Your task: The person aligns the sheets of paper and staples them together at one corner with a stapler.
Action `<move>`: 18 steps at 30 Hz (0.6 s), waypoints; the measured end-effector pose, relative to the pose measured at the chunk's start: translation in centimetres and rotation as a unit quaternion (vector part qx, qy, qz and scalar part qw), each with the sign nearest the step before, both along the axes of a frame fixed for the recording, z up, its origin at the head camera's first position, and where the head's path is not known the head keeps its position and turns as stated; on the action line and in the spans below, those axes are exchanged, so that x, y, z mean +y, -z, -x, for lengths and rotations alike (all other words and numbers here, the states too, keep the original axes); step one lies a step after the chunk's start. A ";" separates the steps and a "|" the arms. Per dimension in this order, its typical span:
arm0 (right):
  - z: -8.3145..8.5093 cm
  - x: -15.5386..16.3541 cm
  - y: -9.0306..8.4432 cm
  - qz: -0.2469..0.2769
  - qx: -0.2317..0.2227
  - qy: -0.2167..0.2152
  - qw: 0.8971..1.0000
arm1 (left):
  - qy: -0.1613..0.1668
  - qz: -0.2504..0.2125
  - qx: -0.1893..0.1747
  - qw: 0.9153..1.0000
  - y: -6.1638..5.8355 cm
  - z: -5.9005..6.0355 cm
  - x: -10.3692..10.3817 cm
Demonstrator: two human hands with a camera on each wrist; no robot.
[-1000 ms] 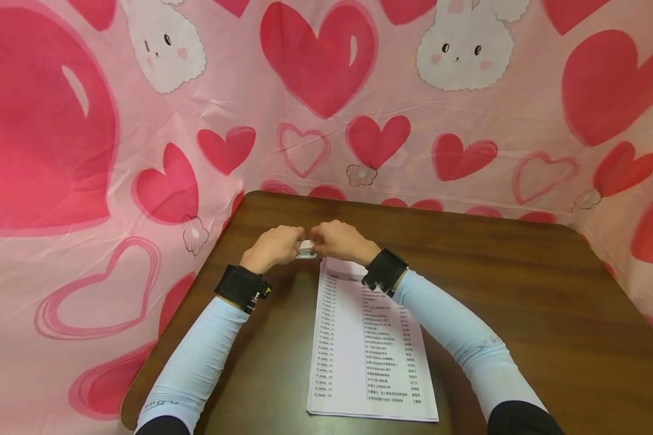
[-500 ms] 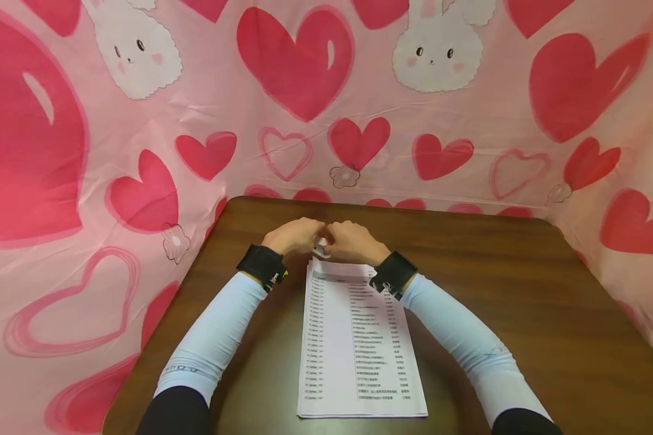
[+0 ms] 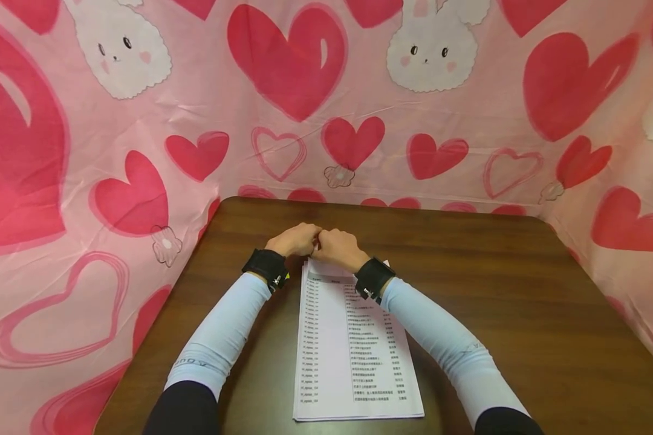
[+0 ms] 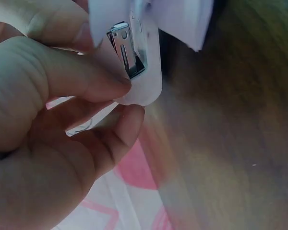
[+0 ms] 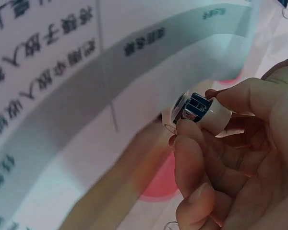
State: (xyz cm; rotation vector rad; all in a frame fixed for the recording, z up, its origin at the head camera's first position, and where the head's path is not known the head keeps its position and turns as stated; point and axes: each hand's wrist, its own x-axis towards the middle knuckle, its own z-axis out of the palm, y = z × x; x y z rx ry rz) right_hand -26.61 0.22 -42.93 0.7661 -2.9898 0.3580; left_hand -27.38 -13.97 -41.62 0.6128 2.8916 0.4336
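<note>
In the left wrist view, a small white stapler (image 4: 151, 86) shows its metal staple mechanism. My left hand (image 3: 296, 240) pinches its rounded end between thumb and fingers. My right hand (image 3: 336, 246) meets the left at the top of the paper stack and hides the stapler in the head view. From the right wrist, the fingers of that hand pinch the stapler (image 5: 218, 117), whose dark and metal inner part faces out. A stack of printed sheets (image 3: 359, 356) lies below both hands. Its top part looks curved in the right wrist view (image 5: 86, 115).
The stack rests on a dark brown wooden table (image 3: 495, 290) with rounded back corners. A pink cloth (image 3: 283, 72) with hearts and rabbit faces hangs behind the table and down its left and right sides.
The hands have come closer together and over the top edge of the sheets. The white stapler, visible between them before, is now hidden in the head view. The head view has shifted slightly.
</note>
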 end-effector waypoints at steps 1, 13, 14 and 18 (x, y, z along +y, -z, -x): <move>0.1 -0.1 0.2 0.001 -0.001 -0.001 1.000 | 0.000 -0.001 0.003 1.000 0.2 0.1 -0.1; 0.4 3.3 -0.6 0.040 -0.104 -0.081 0.991 | -0.090 -0.127 0.044 0.987 -0.6 -3.3 -2.6; 0.5 3.7 -0.8 0.045 -0.114 -0.093 0.988 | -0.098 -0.129 0.042 0.986 -0.9 -3.8 -2.9; 0.9 4.6 -0.8 0.035 -0.126 -0.139 0.982 | -0.117 -0.113 0.012 0.987 -1.5 -5.1 -3.4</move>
